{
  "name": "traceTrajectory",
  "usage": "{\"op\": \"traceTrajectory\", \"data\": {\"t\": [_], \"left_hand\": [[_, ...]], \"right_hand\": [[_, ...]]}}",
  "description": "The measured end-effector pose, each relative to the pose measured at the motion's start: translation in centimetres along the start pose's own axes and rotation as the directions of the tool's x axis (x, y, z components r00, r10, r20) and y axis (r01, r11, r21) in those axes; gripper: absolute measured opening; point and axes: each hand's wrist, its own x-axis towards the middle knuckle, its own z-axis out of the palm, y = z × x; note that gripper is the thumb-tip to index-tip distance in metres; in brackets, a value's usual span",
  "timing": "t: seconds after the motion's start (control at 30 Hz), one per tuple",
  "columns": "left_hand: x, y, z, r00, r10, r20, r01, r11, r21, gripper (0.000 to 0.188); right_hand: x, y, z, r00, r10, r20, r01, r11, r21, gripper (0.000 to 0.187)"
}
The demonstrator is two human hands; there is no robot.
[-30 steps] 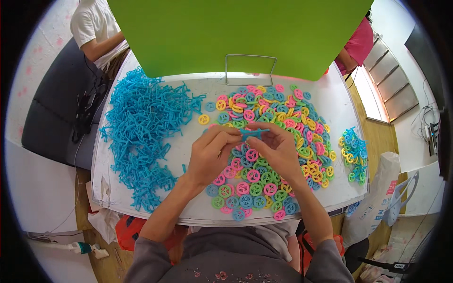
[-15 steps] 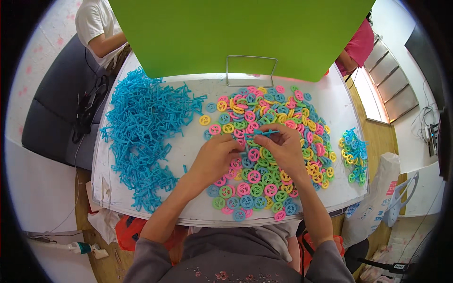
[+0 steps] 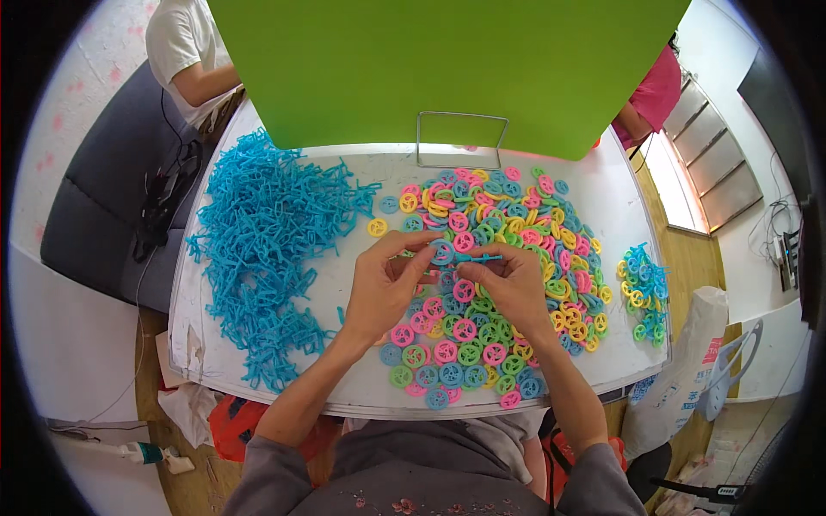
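Note:
Above the heap of spoked plastic wheels point(image 3: 469, 353) in pink, green, yellow and blue, my two hands meet. Between its thumb and fingers my left hand point(image 3: 389, 282) pinches a blue wheel point(image 3: 442, 252). My right hand point(image 3: 514, 285) is closed on a slim blue plastic piece point(image 3: 482, 258), whose inner end touches or nearly touches the wheel. Whether the two are joined, I cannot tell. To the left lies a large tangled pile of similar blue plastic pieces point(image 3: 267, 224).
A small pile of wheels joined with blue pieces point(image 3: 644, 288) sits at the table's right edge. A green board point(image 3: 447, 69) with a wire stand point(image 3: 462, 139) rises at the back. People point(image 3: 196, 69) sit beyond it on both sides. A white bag point(image 3: 680, 370) stands at right.
My left hand has come up from the heap and now holds a blue wheel against the piece in my right hand. My right hand has shifted slightly down.

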Motion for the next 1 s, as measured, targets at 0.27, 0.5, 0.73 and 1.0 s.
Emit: {"op": "traceTrajectory", "data": {"t": [0.27, 0.5, 0.73, 1.0], "left_hand": [[0.3, -1.6, -0.1, 1.0, 0.008, -0.013, -0.009, 0.993, -0.119, 0.022], [0.3, -2.0, -0.1, 0.999, -0.054, -0.008, 0.052, 0.991, -0.124, 0.021], [0.1, -2.2, 0.3, 0.996, 0.084, -0.034, -0.087, 0.994, -0.069, 0.021], [0.1, -2.7, 0.7, 0.988, 0.132, -0.074, -0.132, 0.991, 0.005, 0.02]], "right_hand": [[0.0, 0.2, 0.3, 0.998, 0.058, -0.003, -0.057, 0.985, 0.165, 0.018], [0.1, 0.9, 0.4, 0.998, 0.07, -0.002, -0.068, 0.968, 0.242, 0.02], [0.1, 0.9, 0.5, 0.993, 0.116, 0.003, -0.109, 0.929, 0.352, 0.02], [-0.2, 1.2, 1.1, 0.996, 0.067, -0.065, -0.041, 0.939, 0.343, 0.02]]}}
